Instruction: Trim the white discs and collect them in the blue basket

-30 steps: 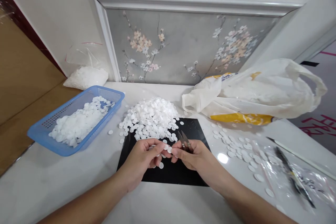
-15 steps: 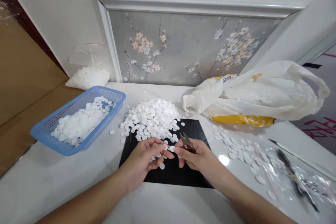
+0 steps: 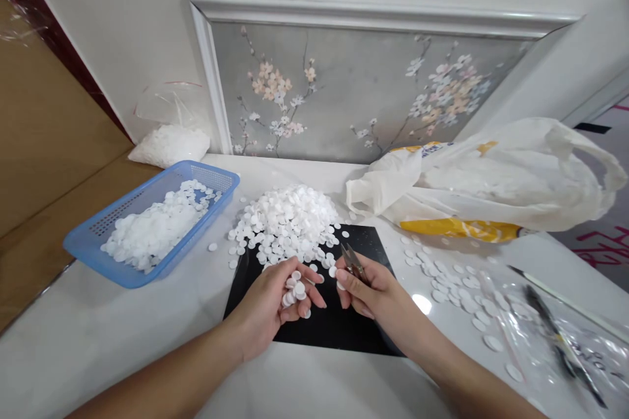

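Note:
My left hand (image 3: 275, 298) is cupped, palm up, around several small white round discs (image 3: 295, 289), with its fingers loosely curled. In my right hand (image 3: 369, 285) is a pair of thread snips (image 3: 354, 262), blades pointing up and away from me. A white disc shows at the right thumb and fingertips; whether it is pinched there I cannot tell. Both hands are above a black mat (image 3: 339, 330), a short gap apart. Just beyond them a heap of white discs (image 3: 293, 219) spreads over the mat's far edge.
A blue plastic basket (image 3: 81, 242) with white discs stands left, before a clear bag (image 3: 171, 144) of white pieces. At the right lie a white plastic carrier bag (image 3: 472, 196), scattered discs, clear zip bags (image 3: 535, 340), a black pen-like tool (image 3: 550, 321) and a thin white stick (image 3: 565, 304).
My hands have moved apart from each other. The left fingers have opened a little, showing more discs in the palm. The snips stay in my right hand; the view has shifted slightly.

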Demonstrator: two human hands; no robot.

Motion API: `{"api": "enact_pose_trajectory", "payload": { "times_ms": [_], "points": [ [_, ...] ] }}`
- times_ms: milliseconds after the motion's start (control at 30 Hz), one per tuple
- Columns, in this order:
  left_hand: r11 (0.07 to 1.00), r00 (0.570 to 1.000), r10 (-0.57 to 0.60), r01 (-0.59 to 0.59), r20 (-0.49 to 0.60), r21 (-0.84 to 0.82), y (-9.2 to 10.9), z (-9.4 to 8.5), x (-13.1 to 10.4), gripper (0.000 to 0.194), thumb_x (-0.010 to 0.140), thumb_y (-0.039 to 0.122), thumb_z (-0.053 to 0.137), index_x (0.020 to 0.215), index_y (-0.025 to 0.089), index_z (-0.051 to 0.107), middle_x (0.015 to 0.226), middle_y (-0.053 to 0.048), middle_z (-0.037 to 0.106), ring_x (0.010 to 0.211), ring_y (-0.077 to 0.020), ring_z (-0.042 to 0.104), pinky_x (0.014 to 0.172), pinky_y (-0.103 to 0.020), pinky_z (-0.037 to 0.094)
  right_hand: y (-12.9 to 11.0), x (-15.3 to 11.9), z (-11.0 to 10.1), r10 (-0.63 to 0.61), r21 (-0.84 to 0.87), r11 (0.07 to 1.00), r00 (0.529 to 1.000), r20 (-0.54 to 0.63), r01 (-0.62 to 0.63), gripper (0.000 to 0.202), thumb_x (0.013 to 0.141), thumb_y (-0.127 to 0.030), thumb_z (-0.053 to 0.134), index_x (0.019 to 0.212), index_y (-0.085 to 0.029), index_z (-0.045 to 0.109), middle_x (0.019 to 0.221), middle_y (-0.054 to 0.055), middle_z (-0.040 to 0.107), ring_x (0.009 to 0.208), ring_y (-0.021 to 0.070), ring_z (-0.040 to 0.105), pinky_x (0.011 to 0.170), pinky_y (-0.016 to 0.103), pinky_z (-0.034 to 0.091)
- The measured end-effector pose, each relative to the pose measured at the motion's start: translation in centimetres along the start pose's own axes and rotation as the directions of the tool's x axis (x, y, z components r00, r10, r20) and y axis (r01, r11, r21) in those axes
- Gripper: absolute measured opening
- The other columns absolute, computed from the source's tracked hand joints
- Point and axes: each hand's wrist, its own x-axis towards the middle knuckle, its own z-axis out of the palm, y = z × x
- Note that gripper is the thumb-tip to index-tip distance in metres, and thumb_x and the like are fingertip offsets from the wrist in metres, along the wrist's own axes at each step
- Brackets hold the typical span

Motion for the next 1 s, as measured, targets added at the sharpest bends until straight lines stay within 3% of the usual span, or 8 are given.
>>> {"api": "enact_pose_trajectory", "payload": {
  "times_ms": [167, 300, 433, 533, 667, 767, 867, 1000],
  "points": [
    [0.998, 1.000, 0.005, -0.007, 0.030, 0.068, -0.8, 0.4, 0.0, 0.040, 0.083, 0.052, 0.047, 0.082, 0.014, 0.059, 0.064, -0.004, 0.064, 0.049, -0.0082, 0.048, 0.045, -0.020, 0.023, -0.7, -0.5, 1.0, -0.122, -0.208, 0.969, 0.990, 0.077, 0.135, 0.022, 0.086, -0.036, 0.053, 0.073, -0.019, 0.051, 0.057, -0.004, 0.052, 0.053, 0.0099, 0.045, 0.052, 0.022, 0.035],
    [0.996, 0.996, -0.018, 0.010, 0.087, 0.084, -1.2, 0.8, -0.2, 0.046, 0.083, 0.056, 0.045, 0.072, 0.013, 0.057, 0.062, -0.006, 0.064, 0.048, -0.0082, 0.048, 0.044, -0.020, 0.021, -0.9, -0.8, 2.3, -0.087, -0.274, 0.956, 0.992, 0.091, 0.109, 0.012, 0.082, -0.027, 0.056, 0.073, -0.019, 0.054, 0.053, -0.005, 0.052, 0.050, 0.0111, 0.051, 0.052, 0.023, 0.038],
    [0.997, 0.995, -0.054, 0.050, 0.079, 0.056, -1.1, 0.8, -0.4, 0.046, 0.082, 0.056, 0.044, 0.078, 0.013, 0.059, 0.063, -0.008, 0.065, 0.047, -0.0078, 0.046, 0.043, -0.021, 0.019, -0.6, -0.5, 1.6, -0.148, -0.268, 0.954, 0.988, -0.039, 0.133, 0.012, 0.085, -0.032, 0.051, 0.083, -0.021, 0.054, 0.060, -0.004, 0.056, 0.055, 0.0131, 0.055, 0.056, 0.024, 0.042],
    [0.996, 0.996, -0.061, 0.057, 0.067, 0.064, -0.7, 0.6, -0.5, 0.042, 0.083, 0.054, 0.046, 0.074, 0.015, 0.056, 0.064, -0.006, 0.064, 0.046, -0.0069, 0.044, 0.043, -0.021, 0.017, -0.4, 0.2, -0.3, -0.277, -0.443, 0.882, 0.939, -0.205, 0.164, 0.012, 0.084, -0.031, 0.051, 0.085, -0.021, 0.057, 0.076, 0.001, 0.062, 0.069, 0.0168, 0.058, 0.064, 0.027, 0.044],
    [0.998, 1.000, -0.012, 0.011, 0.015, 0.059, 0.1, 0.1, -0.4, 0.050, 0.080, 0.054, 0.052, 0.053, 0.018, 0.029, 0.047, 0.006, 0.035, 0.040, -0.0039, 0.030, 0.042, -0.022, 0.012, 0.2, 1.2, -2.3, -0.329, -0.659, 0.742, 0.924, -0.195, 0.125, 0.011, 0.082, -0.027, 0.053, 0.080, -0.022, 0.062, 0.081, 0.002, 0.062, 0.074, 0.0190, 0.059, 0.068, 0.030, 0.044],
    [1.000, 0.999, -0.008, 0.007, 0.043, 0.031, 0.3, -0.3, -0.3, 0.049, 0.082, 0.054, 0.051, 0.055, 0.019, 0.028, 0.047, 0.010, 0.017, 0.038, -0.0040, 0.017, 0.041, -0.023, 0.006, 1.1, 1.8, -2.3, -0.335, -0.738, 0.660, 0.935, -0.117, 0.144, 0.008, 0.080, -0.029, 0.057, 0.082, -0.023, 0.062, 0.084, 0.003, 0.060, 0.075, 0.0196, 0.060, 0.067, 0.031, 0.046],
    [0.998, 0.999, -0.008, 0.006, 0.041, 0.055, 0.1, -0.4, -0.2, 0.034, 0.086, 0.047, 0.049, 0.067, 0.019, 0.045, 0.048, 0.010, 0.022, 0.039, -0.0042, 0.016, 0.041, -0.023, 0.007, 1.8, 2.2, -1.6, -0.368, -0.805, 0.573, 0.926, -0.083, 0.156, 0.005, 0.080, -0.026, 0.057, 0.081, -0.022, 0.060, 0.084, 0.004, 0.058, 0.071, 0.0192, 0.060, 0.064, 0.031, 0.047],
    [0.991, 1.000, -0.006, 0.004, 0.020, 0.134, -0.1, -0.2, -0.2, 0.017, 0.088, 0.033, 0.047, 0.085, 0.018, 0.055, 0.055, 0.006, 0.042, 0.042, -0.0036, 0.027, 0.042, -0.021, 0.011, 2.1, 2.6, -1.2, -0.422, -0.852, 0.488, 0.905, -0.044, 0.187, 0.014, 0.085, -0.021, 0.048, 0.076, -0.020, 0.058, 0.081, 0.004, 0.057, 0.062, 0.0165, 0.057, 0.060, 0.029, 0.044]
  ]
}}
